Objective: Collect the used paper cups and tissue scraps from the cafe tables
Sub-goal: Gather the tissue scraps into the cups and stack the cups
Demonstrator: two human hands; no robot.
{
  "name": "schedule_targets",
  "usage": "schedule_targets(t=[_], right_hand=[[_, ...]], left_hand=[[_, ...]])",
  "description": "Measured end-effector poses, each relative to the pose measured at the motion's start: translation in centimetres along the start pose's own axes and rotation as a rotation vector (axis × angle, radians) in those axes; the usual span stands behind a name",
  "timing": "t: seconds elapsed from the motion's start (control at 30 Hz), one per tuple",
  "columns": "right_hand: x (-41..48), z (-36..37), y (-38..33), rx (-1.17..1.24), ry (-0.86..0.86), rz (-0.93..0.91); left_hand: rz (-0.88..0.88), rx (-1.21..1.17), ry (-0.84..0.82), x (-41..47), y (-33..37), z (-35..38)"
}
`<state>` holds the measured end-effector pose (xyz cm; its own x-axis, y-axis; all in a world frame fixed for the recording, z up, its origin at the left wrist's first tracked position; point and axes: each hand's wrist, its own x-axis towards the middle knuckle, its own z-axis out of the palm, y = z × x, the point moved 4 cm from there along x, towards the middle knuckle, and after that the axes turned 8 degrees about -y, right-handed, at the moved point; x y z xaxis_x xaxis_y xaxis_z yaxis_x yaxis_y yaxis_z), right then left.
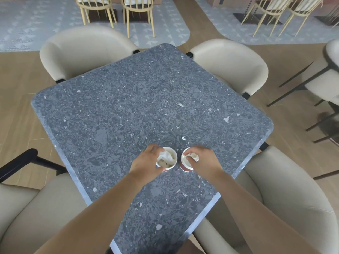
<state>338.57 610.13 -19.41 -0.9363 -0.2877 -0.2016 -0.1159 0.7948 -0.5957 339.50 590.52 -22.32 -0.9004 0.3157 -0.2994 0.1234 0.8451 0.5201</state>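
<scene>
Two paper cups stand side by side on the dark speckled table, near its right front part. The left cup holds crumpled white tissue; my left hand wraps around its left side, thumb at the front wall. The right cup is red-walled with a white inside. My right hand covers its right rim, fingers pinched on a tissue scrap at the cup's mouth.
Beige padded chairs surround the table: far left, far right, near right, near left. A black chair arm juts in at the left. Wooden spindle chairs stand on grey flooring behind.
</scene>
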Motion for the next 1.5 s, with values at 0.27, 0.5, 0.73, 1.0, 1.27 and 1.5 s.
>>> schedule_targets(t=[0.27, 0.5, 0.73, 1.0, 1.27, 1.5], right_hand=[[3.4, -2.1, 1.8, 0.029, 0.066, -0.012], [7.8, -2.5, 5.4, -0.004, 0.001, 0.072], [11.5, -0.8, 8.6, -0.058, -0.163, 0.142], [14.7, 1.9, 9.5, -0.138, -0.328, 0.126], [14.6, 3.4, 10.2, -0.140, -0.332, 0.140], [9.5, -0.2, 9.8, 0.030, -0.088, 0.129]], left_hand=[[0.069, -0.040, 0.014, 4.4, 1.1, -0.5], [-0.075, 0.063, -0.043, 8.5, 2.0, 1.9], [-0.083, 0.207, 0.047, 9.6, 2.2, 3.2], [-0.088, 0.222, 0.084, 10.6, 2.8, 3.0], [-0.096, 0.223, 0.078, 10.5, 2.7, 2.9], [-0.094, 0.196, 0.055, 10.2, 2.8, 2.6]])
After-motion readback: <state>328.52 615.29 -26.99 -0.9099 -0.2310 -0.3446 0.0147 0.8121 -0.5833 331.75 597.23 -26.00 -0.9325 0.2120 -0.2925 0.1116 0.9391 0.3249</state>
